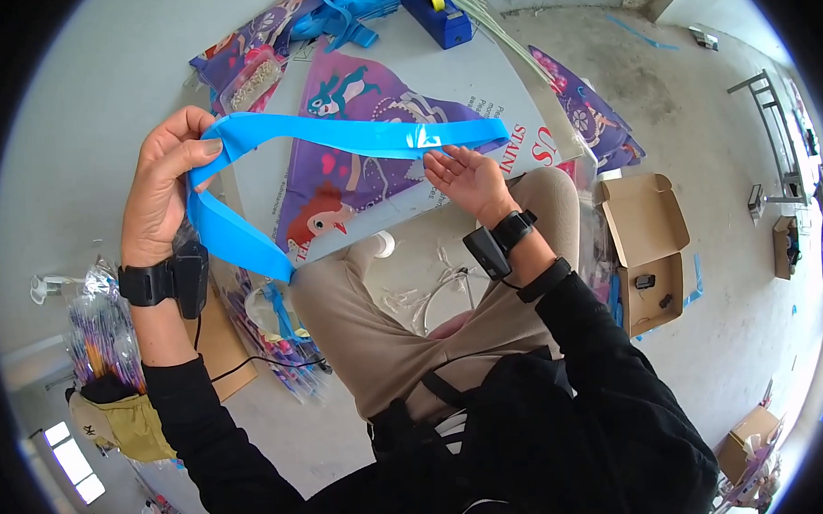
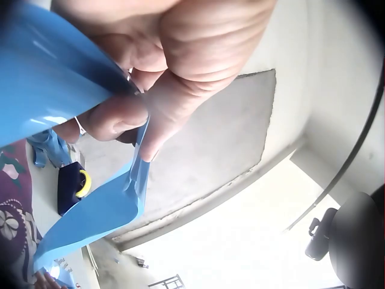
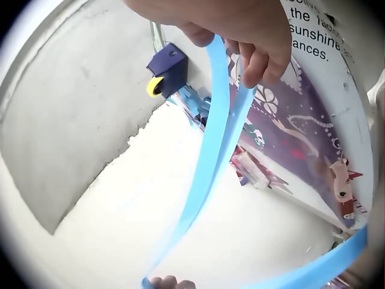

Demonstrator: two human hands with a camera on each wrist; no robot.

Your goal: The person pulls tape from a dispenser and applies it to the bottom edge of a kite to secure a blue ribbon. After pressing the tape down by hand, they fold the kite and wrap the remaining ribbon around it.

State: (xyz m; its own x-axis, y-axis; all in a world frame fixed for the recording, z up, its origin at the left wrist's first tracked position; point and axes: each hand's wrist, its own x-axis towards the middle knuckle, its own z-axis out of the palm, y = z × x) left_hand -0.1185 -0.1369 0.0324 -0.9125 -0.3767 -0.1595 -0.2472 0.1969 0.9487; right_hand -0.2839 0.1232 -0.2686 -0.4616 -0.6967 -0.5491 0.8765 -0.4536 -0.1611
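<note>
In the head view, my left hand point(image 1: 169, 179) pinches a long blue ribbon point(image 1: 335, 133) between thumb and fingers, where it folds; one length slants down to my knee. The other length stretches right, above the purple printed sheet point(image 1: 379, 104). At that side my right hand point(image 1: 468, 178) is palm up, its fingers loosely bent against the ribbon's lower edge. The left wrist view has the ribbon point(image 2: 99, 208) hanging from the left hand's pinch point(image 2: 162, 78). Two strands of ribbon point(image 3: 210, 138) meet at the right hand's fingers point(image 3: 255, 69) in the right wrist view.
A blue tape dispenser point(image 1: 439, 20) stands at the far edge of the white board point(image 1: 533, 99). More blue ribbon point(image 1: 340, 24) lies beside it. An open cardboard box point(image 1: 646, 217) is on the floor at right, and wrapped bundles point(image 1: 101, 331) are at left.
</note>
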